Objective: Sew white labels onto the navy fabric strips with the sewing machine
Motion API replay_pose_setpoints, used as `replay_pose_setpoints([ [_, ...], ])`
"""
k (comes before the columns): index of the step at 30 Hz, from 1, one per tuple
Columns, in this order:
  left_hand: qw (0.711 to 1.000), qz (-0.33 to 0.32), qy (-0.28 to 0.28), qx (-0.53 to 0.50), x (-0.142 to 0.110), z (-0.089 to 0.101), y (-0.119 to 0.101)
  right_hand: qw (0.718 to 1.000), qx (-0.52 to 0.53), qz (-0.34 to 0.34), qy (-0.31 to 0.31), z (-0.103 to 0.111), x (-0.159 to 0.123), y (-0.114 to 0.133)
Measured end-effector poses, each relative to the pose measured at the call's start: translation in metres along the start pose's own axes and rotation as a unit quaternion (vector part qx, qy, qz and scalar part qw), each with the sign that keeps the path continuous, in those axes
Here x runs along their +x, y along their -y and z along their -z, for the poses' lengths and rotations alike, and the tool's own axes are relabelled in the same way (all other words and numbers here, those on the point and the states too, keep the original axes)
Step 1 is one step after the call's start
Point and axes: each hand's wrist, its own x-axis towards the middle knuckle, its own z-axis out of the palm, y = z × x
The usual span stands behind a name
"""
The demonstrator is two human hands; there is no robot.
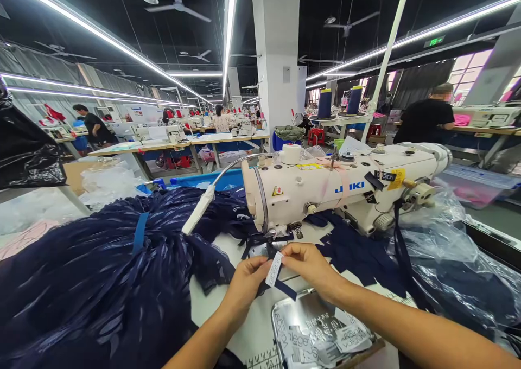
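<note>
Just in front of the sewing machine's needle area, a white brand label (274,269) with dark lettering is pinched between both hands. My left hand (247,282) grips its left side, fingers closed. At the upper right edge, thumb and fingers of my right hand (310,265) press together on the same label. A narrow navy fabric strip (286,290) sticks out below it; where the strip ends under the fingers is hidden. The white sewing machine (321,190) stands right behind the hands. A metal tray (280,307) with several more white labels lies below my right forearm.
A large heap of navy fabric (122,271) tied with a blue band covers the left side. Navy pieces (358,249) lie under the machine arm, and clear plastic bags (459,249) are at right. A lamp on a flexible neck (199,209) reaches down at left. Co-workers sit farther back.
</note>
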Motion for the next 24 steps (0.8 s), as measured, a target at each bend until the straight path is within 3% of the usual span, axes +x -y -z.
replay_pose_setpoints([
  [9,0.999,-0.02,-0.035,0.014,-0.0006,-0.0021,0.0015,1.0,-0.027,-0.009,-0.01,0.0,-0.0017,0.0022],
  [17,0.999,-0.024,-0.035,0.014,0.0048,0.0005,0.0062,0.999,-0.015,-0.017,0.041,0.0032,0.0044,0.0006],
  [24,0.999,-0.026,-0.03,0.035,0.0067,0.0047,0.0078,0.999,-0.001,-0.04,0.024,0.0035,0.0022,-0.0005],
])
